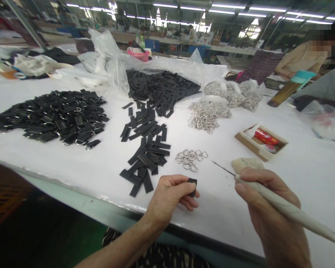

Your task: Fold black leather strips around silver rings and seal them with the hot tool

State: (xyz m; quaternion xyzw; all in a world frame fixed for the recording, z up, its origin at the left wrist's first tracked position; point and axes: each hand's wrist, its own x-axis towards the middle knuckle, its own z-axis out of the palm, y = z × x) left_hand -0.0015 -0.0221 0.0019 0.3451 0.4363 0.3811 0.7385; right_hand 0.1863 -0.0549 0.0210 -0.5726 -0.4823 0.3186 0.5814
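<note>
My left hand (171,195) pinches a small folded black strap piece (192,185) between thumb and fingers, just above the table's near edge. My right hand (270,214) grips a pale, cloth-wrapped tool (290,212) whose thin metal needle tip (222,167) points left toward the strap piece. A small cluster of metal D-rings (190,159) lies just beyond my left hand. Loose black straps (146,154) are spread to the left of the rings.
A heap of finished black loops with rings (51,117) lies far left, a large pile of black straps (162,87) on plastic at centre back, bags of metal rings (220,102) right of it. An open cardboard box (261,141) holds a red tube. Another person (304,56) sits far right.
</note>
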